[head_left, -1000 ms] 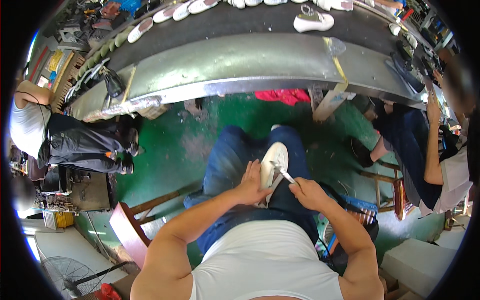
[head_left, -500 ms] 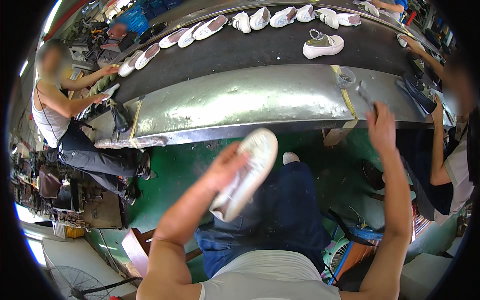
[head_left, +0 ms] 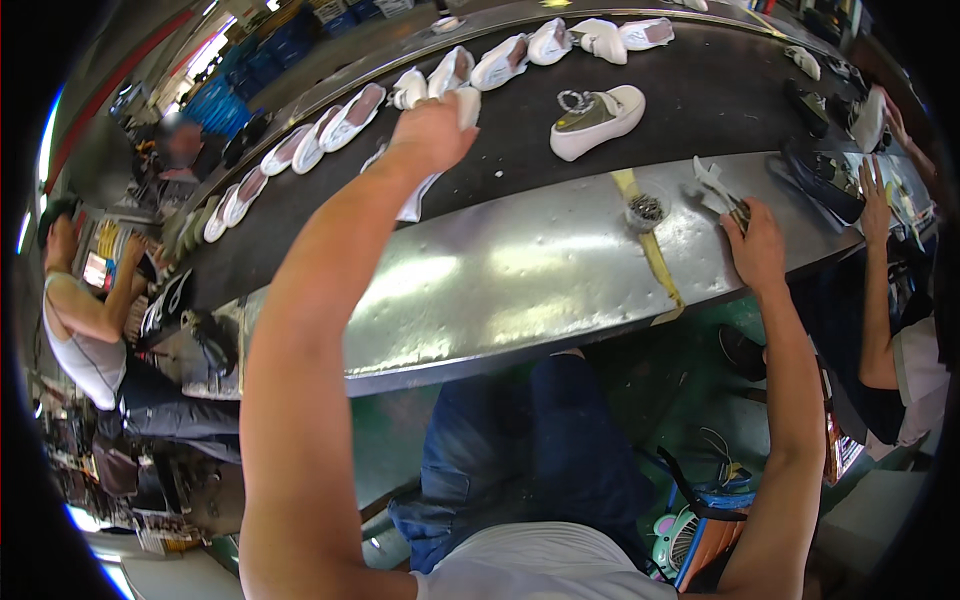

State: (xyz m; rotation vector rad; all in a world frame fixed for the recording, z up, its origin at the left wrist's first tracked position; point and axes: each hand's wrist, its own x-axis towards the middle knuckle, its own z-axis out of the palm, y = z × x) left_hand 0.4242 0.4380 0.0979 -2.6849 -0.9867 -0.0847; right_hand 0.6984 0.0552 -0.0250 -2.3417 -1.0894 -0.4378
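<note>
My left hand (head_left: 437,137) reaches over the dark belt to the row of shoes, fingers closed round a white shoe (head_left: 467,106), mostly hidden behind the hand. Beneath my forearm, partly covered, lies another white shoe (head_left: 417,200). My right hand (head_left: 757,240) rests at the metal ledge (head_left: 520,255), gripping metal pincers (head_left: 716,186) by their handles, jaws pointing away from me. Between the hands, on the belt, stands a cream moccasin (head_left: 610,125) with a green inside and a cord on top.
Several white shoes (head_left: 500,63) line the belt's far side. Left of the pincers, a small clear cup (head_left: 645,212) of metal bits stands on yellow tape (head_left: 660,265). Co-workers sit at both sides; dark shoes (head_left: 820,185) lie by the right one. A small green fan (head_left: 675,535) is below right.
My left hand has gone from above my lap, where it held a white shoe sole up, out to the shoe row. My right hand still has the pincers; the view has shifted.
</note>
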